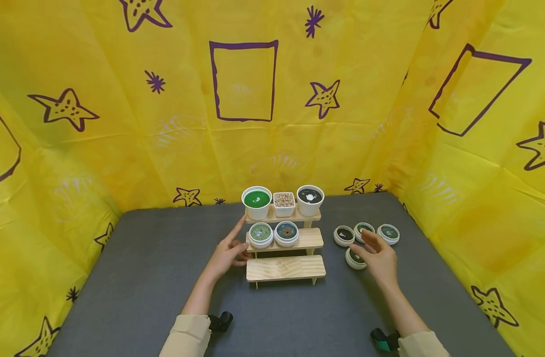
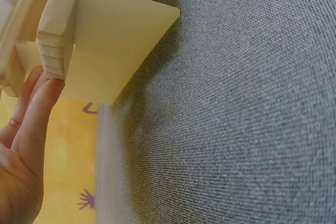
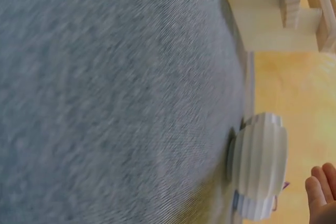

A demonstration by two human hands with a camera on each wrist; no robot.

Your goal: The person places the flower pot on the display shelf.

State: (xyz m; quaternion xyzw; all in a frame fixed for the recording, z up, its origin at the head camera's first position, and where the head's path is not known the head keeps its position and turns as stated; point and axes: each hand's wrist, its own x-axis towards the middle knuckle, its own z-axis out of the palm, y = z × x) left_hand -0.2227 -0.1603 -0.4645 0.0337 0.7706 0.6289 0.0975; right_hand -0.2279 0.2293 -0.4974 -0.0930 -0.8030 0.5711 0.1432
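Note:
A three-step wooden stand [image 1: 286, 268] stands mid-table. My left hand [image 1: 228, 255] is at its left side, index finger reaching toward the top step; in the left wrist view, fingertips [image 2: 51, 88] touch a board's end. A green-filled cup [image 1: 256, 199], a square cup of beige bits [image 1: 284, 200] and a dark-filled cup [image 1: 309, 196] line the top step. Two round pots, one pale green [image 1: 261, 233], one blue-brown [image 1: 286, 231], sit on the middle step. My right hand [image 1: 381, 263] hovers over several small pots, thumb and fingers apart, partly covering the front pot [image 1: 356, 262].
Right of the stand are a dark pot [image 1: 344, 235], a green pot [image 1: 364, 226] and a teal pot [image 1: 388, 233]. Yellow patterned cloth [image 1: 245, 148] surrounds the grey table [image 1: 165, 258] at the back and sides.

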